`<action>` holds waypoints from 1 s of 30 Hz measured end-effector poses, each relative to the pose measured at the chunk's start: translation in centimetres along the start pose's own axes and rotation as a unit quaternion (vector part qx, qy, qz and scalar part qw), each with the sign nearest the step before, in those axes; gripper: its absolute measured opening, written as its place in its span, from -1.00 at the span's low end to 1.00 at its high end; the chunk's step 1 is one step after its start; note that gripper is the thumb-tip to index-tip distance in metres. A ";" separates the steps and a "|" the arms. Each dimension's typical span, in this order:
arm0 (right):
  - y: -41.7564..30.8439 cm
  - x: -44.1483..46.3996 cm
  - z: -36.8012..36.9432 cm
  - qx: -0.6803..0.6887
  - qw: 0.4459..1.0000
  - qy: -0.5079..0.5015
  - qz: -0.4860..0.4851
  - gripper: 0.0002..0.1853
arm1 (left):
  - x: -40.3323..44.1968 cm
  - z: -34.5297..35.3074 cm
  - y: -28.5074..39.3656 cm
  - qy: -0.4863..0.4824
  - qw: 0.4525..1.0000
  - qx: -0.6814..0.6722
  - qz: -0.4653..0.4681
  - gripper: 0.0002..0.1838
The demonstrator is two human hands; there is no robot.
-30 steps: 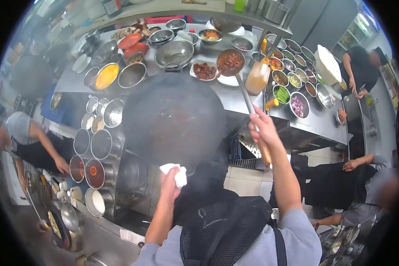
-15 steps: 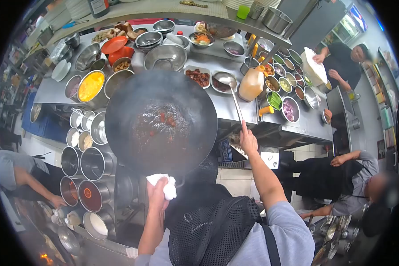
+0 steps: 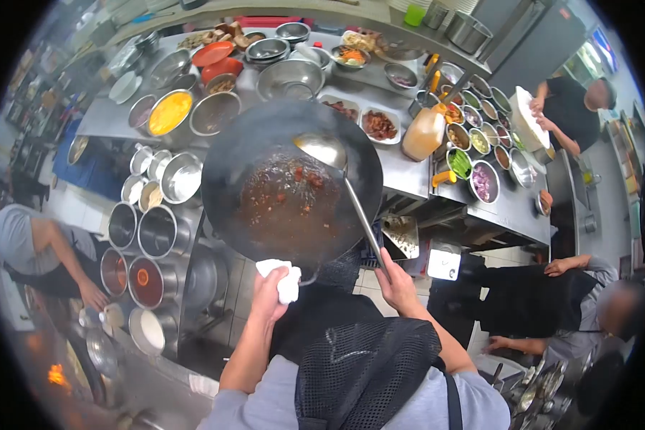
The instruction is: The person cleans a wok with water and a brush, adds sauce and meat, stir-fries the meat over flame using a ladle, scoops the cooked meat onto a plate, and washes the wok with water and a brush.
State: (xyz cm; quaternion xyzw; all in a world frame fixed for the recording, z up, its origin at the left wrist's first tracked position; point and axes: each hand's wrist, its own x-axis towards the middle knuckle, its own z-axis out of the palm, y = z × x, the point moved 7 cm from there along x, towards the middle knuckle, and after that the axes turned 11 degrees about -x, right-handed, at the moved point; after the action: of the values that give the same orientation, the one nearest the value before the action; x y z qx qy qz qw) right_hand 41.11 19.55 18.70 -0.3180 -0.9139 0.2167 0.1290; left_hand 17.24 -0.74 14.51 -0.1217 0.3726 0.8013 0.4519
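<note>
My left hand [image 3: 274, 292] is closed around a folded white cloth [image 3: 289, 285] at the near edge of a large black wok [image 3: 225, 161]. The cloth sits against the wok's handle, which it mostly hides. Brown sauce [image 3: 276, 204] with reddish bits lies in the wok, which is tipped toward the counter. My right hand [image 3: 397, 285] grips the long handle of a steel ladle [image 3: 323, 151]. The ladle's bowl is inside the wok, near its upper right wall. Just past the wok's far rim sits a white tray of reddish-brown chunks [image 3: 379, 125].
A plastic jug [image 3: 424, 134] and several small ingredient pots stand at the right. At the left are a pan of yellow liquid [image 3: 170, 113] and tall steel pots [image 3: 157, 231]. Co-workers stand at both sides; a flame [image 3: 57, 374] burns at the lower left.
My right hand has drawn the ladle back from the tray on the counter to over the wok. The wok sits further right in view, and its steam has thinned.
</note>
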 end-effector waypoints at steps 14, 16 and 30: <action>3.1 -5.2 -11.4 0.068 0.997 -0.004 0.024 -0.38 | -9.3 -0.2 -12.7 0.013 0.989 -0.119 -0.087 -0.75; 3.3 -5.3 -11.0 0.075 0.996 -0.027 0.039 -0.38 | -8.3 0.9 -13.3 -0.011 0.992 -0.095 -0.081 -0.76; 0.4 -4.0 -7.4 0.343 0.868 -0.327 0.147 -0.36 | -7.4 -0.6 -11.6 -0.006 0.949 0.227 0.218 -0.38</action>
State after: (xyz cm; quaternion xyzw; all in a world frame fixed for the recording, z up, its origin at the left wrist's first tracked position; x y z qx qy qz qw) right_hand 47.17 19.62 24.53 -0.2949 -0.7145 0.6249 -0.1098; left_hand 30.80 -2.24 12.34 0.0729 0.5592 0.7753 0.2843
